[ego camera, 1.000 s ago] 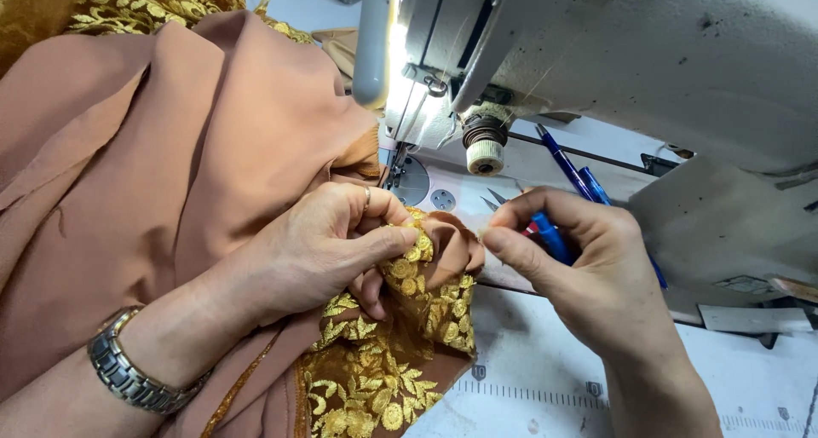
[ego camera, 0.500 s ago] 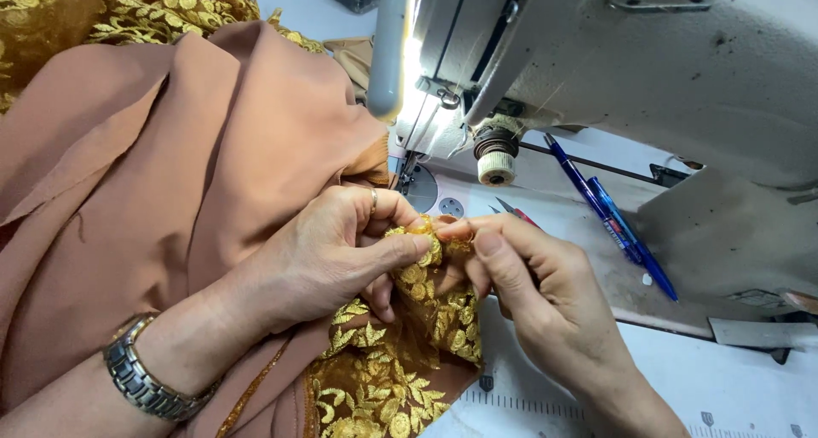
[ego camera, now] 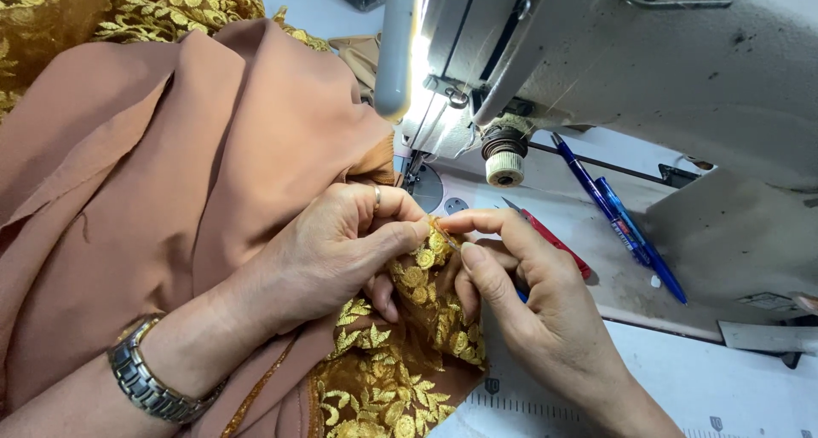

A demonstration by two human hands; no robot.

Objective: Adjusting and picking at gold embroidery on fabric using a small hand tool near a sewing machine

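Observation:
Both hands pinch the same edge of a brown net fabric with gold floral embroidery (ego camera: pixel 400 361), just in front of the sewing machine's needle area (ego camera: pixel 417 170). My left hand (ego camera: pixel 341 246), with a ring and a metal wristwatch (ego camera: pixel 145 387), grips the edge from the left. My right hand (ego camera: pixel 528 293) holds the edge between thumb and forefinger from the right. A plain tan-brown cloth (ego camera: pixel 170 174) lies heaped under my left arm.
The grey sewing machine head (ego camera: pixel 613 63) fills the upper right, with a lit lamp (ego camera: pixel 396 46) and a ribbed knob (ego camera: pixel 504 161). Two blue pens (ego camera: pixel 622 221) and red-handled snips (ego camera: pixel 554 242) lie on the white machine bed. A ruler strip (ego camera: pixel 545 408) runs along the near edge.
My right hand let go of a blue-handled tool and moved left onto the embroidered edge. Both hands shifted slightly toward the needle, and the pens came into full view.

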